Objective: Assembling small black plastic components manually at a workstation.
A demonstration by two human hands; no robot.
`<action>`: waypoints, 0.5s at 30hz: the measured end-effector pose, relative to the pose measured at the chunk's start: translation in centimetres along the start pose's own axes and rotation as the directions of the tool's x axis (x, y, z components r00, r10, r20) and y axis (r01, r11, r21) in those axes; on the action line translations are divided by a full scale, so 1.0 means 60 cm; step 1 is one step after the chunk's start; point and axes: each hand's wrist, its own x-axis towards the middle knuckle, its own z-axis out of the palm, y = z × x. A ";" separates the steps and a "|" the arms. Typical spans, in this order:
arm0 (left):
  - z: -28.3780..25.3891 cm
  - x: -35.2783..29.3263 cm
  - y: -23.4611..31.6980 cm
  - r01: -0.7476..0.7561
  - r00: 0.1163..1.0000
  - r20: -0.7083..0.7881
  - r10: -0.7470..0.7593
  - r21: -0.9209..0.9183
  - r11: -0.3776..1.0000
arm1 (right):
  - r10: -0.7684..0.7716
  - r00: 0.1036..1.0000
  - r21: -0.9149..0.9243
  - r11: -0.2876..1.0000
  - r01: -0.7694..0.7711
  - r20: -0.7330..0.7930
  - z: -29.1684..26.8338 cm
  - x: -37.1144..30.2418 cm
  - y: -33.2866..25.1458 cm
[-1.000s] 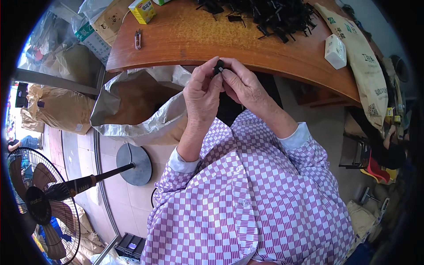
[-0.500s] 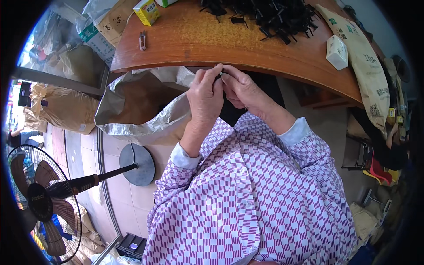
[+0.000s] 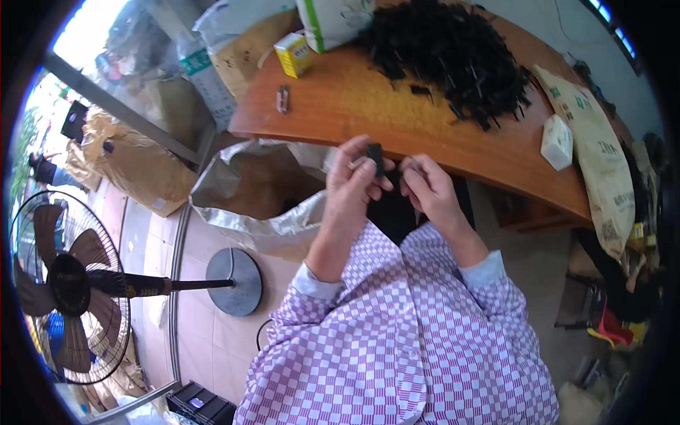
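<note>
A small flat black piece (image 3: 375,157) sits between the thumb and fingers of my left hand (image 3: 348,177), just off the table's front edge. Close by on the right, my right hand (image 3: 432,191) is closed in a pinch, and what its fingertips hold, if anything, is too small to make out. Both hands are over my lap, with a gap between them. On the wooden table (image 3: 333,110) lies a big heap of similar black pieces (image 3: 453,64). Below the table edge, left of my left hand, an open silvery-lined sack (image 3: 273,230) gapes upward.
Thread snips (image 3: 283,99), a yellow box (image 3: 292,55) and a white-and-green bag (image 3: 329,25) are on the table's left part. At its right lie a white packet (image 3: 557,143) and a long paper sack (image 3: 602,159). A standing fan (image 3: 71,283) is at my left.
My hands have parted from each other, and the black piece now shows in my left hand. The view has shifted, so more of the heap is visible.
</note>
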 end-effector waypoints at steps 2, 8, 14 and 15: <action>-0.009 -0.003 -0.010 0.103 0.995 0.025 -0.101 -0.096 0.990 | -0.037 0.999 0.054 0.998 0.036 0.011 -0.003 -0.012 -0.007; -0.006 -0.021 -0.019 0.172 0.984 0.073 -0.163 -0.148 0.974 | -0.030 0.996 0.143 0.990 0.018 0.078 -0.010 -0.012 -0.008; 0.010 -0.029 -0.023 0.214 0.967 0.149 -0.209 -0.020 0.977 | 0.140 0.981 0.197 0.966 -0.165 0.135 -0.021 -0.008 -0.002; 0.008 -0.032 -0.027 0.193 0.970 0.148 -0.195 0.028 0.981 | 0.138 0.980 0.192 0.967 -0.164 0.141 -0.020 -0.010 -0.003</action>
